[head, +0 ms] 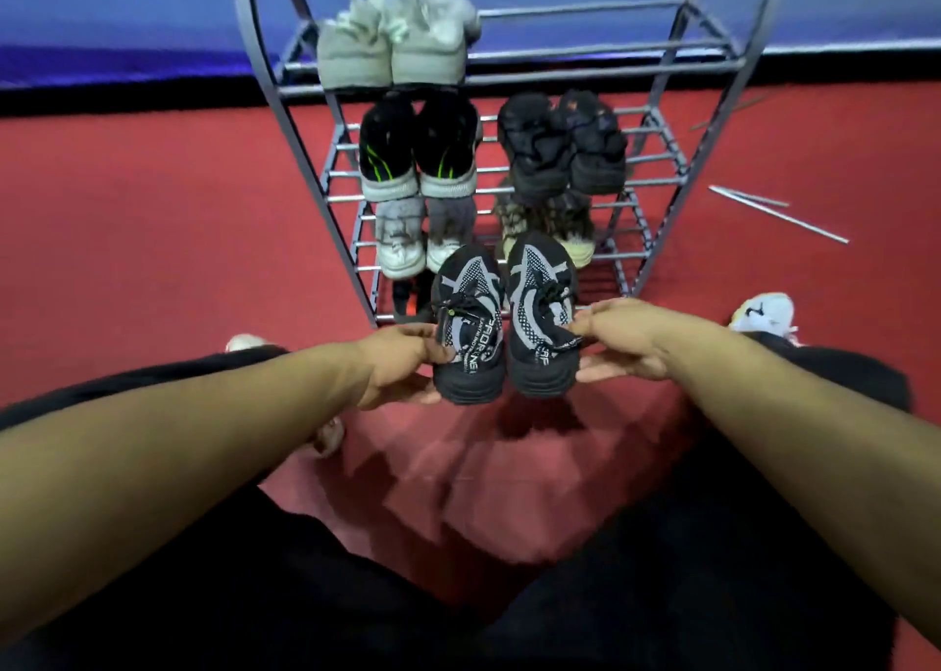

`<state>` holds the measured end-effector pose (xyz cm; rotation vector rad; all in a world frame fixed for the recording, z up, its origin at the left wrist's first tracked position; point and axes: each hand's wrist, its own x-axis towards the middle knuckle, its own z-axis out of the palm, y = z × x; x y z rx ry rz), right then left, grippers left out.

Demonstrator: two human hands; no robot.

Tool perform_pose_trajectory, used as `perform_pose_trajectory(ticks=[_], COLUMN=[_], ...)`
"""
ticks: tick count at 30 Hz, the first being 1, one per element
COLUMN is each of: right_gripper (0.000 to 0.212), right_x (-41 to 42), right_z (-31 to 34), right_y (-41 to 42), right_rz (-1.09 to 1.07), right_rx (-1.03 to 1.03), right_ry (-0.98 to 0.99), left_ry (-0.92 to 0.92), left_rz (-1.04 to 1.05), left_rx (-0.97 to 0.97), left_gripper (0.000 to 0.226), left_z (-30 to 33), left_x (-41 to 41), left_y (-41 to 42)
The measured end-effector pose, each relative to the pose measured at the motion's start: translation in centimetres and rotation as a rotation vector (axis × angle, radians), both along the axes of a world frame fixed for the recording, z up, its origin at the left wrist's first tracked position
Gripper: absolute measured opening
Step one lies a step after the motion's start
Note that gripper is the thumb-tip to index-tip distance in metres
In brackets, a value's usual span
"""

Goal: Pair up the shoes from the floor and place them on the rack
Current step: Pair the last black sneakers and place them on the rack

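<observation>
Reaching out over dark trouser legs, two bare forearms stretch toward the foot of a grey metal shoe rack [305,171]. The left hand [402,365] pinches the heel collar of a black-and-grey knit sneaker [466,324], thumb on top and fingers curled under the side of the sole. The right hand [624,339] grips the matching black-and-grey sneaker [542,314] the same way at its heel collar, thumb above, fingers partly spread below. Both shoes hang side by side in the air, nearly touching, toes pointing toward the rack and heels toward the person, above the red floor [153,237] and just in front of the lowest tier.

Beyond them, the tier behind holds a white-and-grey pair [407,242] on the left and a furry brown-and-cream pair [555,227] on the right, the latter partly hidden by the held shoes. One tier higher sits a black pair with green stripes [417,146] to the left and an all-black pair [565,143] to the right. On the top tier, at its left end, stands a pale grey fluffy pair [397,39]; the rest of that tier shows bare bars.

On the floor to the right of the rack lie thin metal rods [779,214], and a white shoe [764,314] shows near the right forearm. A blue wall [127,8] with a black base runs behind.
</observation>
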<state>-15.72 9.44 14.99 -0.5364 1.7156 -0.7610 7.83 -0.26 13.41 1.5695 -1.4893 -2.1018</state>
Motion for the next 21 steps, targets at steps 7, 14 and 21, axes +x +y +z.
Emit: perform_pose_trajectory(ticks=[7, 14, 21], right_gripper=[0.007, 0.009, 0.014], right_x=[-1.3, -5.4, -11.7], right_z=[9.2, 16.4, 19.3], right_y=[2.4, -1.0, -8.7], right_rz=[-0.068, -0.07, -0.205], right_rx=[-0.186, -0.322, -0.349], right_ry=[0.068, 0.16, 0.294], left_ry=[0.124, 0.266, 0.246], left_rz=[-0.049, -0.02, 0.005], left_rx=[-0.192, -0.405, -0.467], left_gripper=[0.016, 0.025, 0.013], left_z=[8.1, 14.9, 18.8], left_x=[-1.4, -6.6, -14.5], left_y=[0.5, -3.2, -10.5])
